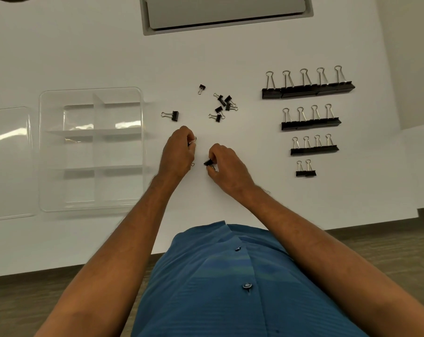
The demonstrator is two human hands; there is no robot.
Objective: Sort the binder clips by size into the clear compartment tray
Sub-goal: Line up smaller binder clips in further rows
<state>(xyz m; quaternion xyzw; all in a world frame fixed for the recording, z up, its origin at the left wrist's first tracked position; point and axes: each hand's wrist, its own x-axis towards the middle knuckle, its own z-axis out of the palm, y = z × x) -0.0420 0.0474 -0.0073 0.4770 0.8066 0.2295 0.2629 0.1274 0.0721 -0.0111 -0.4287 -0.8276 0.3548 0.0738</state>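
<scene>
Currently both hands are on the white tabletop point(84, 57), close together, near the front edge. Left hand point(178, 152) has fingers curled around a small binder clip point(192, 141); only a bit of wire handle and black body shows past the fingertips. Right hand point(226, 164) pinches another small clip point(208, 162) between thumb and fingers, black body pointing left.

Clear compartment tray point(90, 93) sits to the left of the hands, six compartments in two columns, no clips visible inside. Clear lid point(9, 164) lies flat just left of the tray.

Unsorted: loose cluster of small clips point(223, 105) beyond the hands, one stray small clip point(201, 89) further back, one slightly bigger clip point(170, 115) between cluster and tray.

Lined up on the right side, in rows by size, bodies touching:
- row of five largest clips point(308, 90), farthest back
- row of four point(310, 122)
- row of four smaller point(314, 149)
- pair of small clips point(306, 172), nearest

Grey recessed panel point(226, 13) sits at the back of the tabletop.
</scene>
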